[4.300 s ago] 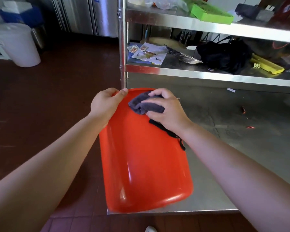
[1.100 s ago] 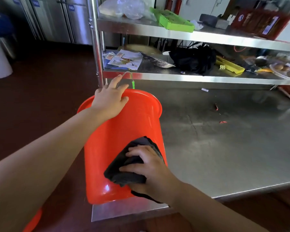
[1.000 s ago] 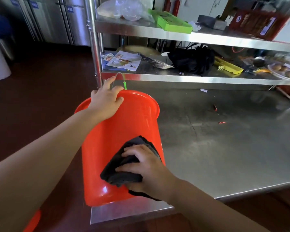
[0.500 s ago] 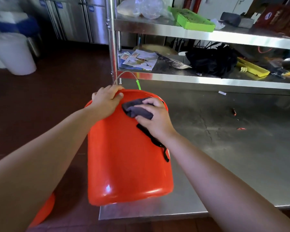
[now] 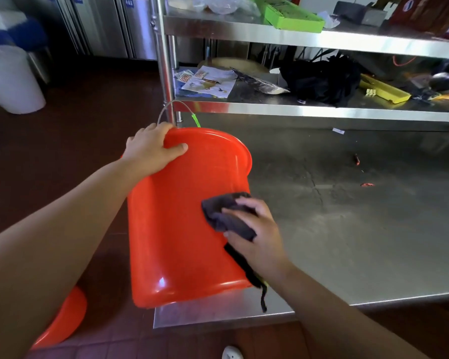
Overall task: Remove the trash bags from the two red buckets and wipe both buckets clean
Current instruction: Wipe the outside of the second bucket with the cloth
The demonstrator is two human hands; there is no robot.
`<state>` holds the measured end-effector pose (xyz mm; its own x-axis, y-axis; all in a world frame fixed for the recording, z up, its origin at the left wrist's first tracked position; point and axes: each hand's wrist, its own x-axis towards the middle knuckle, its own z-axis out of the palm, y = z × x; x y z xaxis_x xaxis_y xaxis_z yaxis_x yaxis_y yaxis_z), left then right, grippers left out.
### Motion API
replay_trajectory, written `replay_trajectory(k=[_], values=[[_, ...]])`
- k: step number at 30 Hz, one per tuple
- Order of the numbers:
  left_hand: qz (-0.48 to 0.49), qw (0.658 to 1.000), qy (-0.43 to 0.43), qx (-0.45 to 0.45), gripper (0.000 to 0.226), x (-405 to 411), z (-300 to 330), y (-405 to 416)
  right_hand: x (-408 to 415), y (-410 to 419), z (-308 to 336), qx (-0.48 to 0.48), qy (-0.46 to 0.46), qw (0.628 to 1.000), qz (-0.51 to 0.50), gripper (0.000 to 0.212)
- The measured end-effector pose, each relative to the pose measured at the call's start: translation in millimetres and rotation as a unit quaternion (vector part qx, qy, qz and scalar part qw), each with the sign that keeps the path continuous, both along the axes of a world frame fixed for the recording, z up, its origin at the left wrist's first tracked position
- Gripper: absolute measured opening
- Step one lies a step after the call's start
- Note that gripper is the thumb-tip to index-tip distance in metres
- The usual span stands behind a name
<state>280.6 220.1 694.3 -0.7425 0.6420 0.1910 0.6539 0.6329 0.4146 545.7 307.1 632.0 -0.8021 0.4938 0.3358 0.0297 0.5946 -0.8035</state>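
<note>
A red bucket [image 5: 182,216] leans tilted on the left corner of the steel table [image 5: 347,229], its mouth facing away from me and its wire handle sticking up behind. My left hand [image 5: 151,149] grips the bucket's rim at the top left. My right hand [image 5: 257,237] holds a dark grey cloth [image 5: 226,216] and presses it against the bucket's outer wall on the right side. A second red bucket [image 5: 62,320] shows partly on the floor at the lower left, under my left arm.
A steel shelf rack stands on the table's back, its post [image 5: 163,60] just behind the bucket. A black bag [image 5: 322,79], papers [image 5: 208,81] and a yellow tray [image 5: 384,92] lie on the lower shelf. A white bin [image 5: 11,81] stands far left.
My right hand with the cloth slid from the bucket's rim down to the middle of its right side. My left hand stayed on the rim.
</note>
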Motion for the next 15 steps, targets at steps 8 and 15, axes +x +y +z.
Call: replay_trajectory(k=[8,15], values=[[0.041,0.988,-0.125,0.085,0.041,-6.3,-9.1,-55.1,7.9,-38.6,7.6,0.051,-0.048,0.996,0.060,0.037],[0.050,0.947,-0.210,0.236,0.021,25.0,-27.9,-75.5,-74.2,-52.6,50.8,0.217,-0.057,0.968,0.111,0.033]])
